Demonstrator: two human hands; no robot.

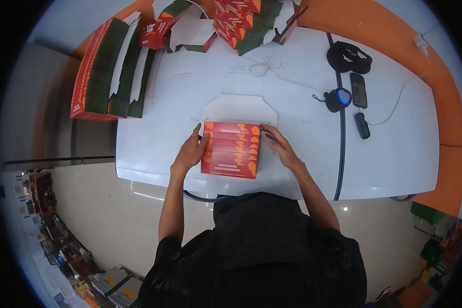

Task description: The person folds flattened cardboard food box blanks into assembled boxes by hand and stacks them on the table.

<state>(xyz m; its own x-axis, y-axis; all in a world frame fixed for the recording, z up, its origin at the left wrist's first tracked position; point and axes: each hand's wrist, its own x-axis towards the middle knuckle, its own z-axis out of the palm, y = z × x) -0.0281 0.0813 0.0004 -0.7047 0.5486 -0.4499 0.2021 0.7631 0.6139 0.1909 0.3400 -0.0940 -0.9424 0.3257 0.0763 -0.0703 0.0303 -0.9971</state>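
In front of my body, a stack of red printed cartons (230,150) with orange shapes lies on the white table, their edges showing as stepped bands. My left hand (191,149) rests against the stack's left side, fingers on its edge and index finger pointing forward. My right hand (282,146) is at the far right corner, its fingers bent and fingertips at the carton edge. Beyond the stack, a white cardboard flap (239,107) with angled corners lies flat; I cannot tell which carton it belongs to.
Upright red and green cartons (100,72) stand at the table's left edge. More cartons (241,25) are heaped at the back. To the right are a round black speaker (338,99), a black handheld device (359,90), a black strap (349,57) and cords. A dark strip (342,154) crosses the table.
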